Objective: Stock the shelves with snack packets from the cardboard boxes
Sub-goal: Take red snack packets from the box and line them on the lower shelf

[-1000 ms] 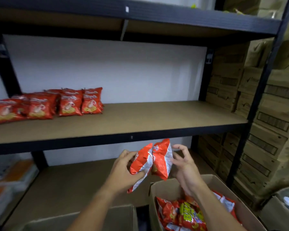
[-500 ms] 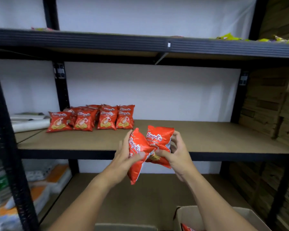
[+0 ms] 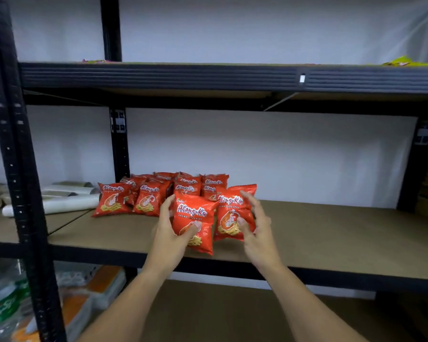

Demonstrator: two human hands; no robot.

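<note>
Two red foil prawn-cracker packets are held upright over the front part of the brown fibreboard middle shelf (image 3: 331, 233), faces toward the camera. The left packet (image 3: 194, 225) sits in the left hand (image 3: 169, 233): thumb across the lower front, fingers curled round the left edge. The right packet (image 3: 234, 213) is pinched by the right hand (image 3: 256, 225), thumb on the lower front, fingers reaching over the right edge near the top. The two packets touch or slightly overlap; I cannot tell which. Whether their bottoms rest on the board is not clear.

Judgement: label-out, upright hold suits setting them down as a new front row, matching the standing group of red packets (image 3: 158, 193) just behind and to the left. Shelf to the right is bare board, so the row can extend that way.

Surroundings: black steel rack upright (image 3: 17, 169) at left; white rolls (image 3: 67, 201) on the neighbouring shelf; yellow packets (image 3: 405, 61) on the upper shelf's far right. Cardboard boxes not in view.
</note>
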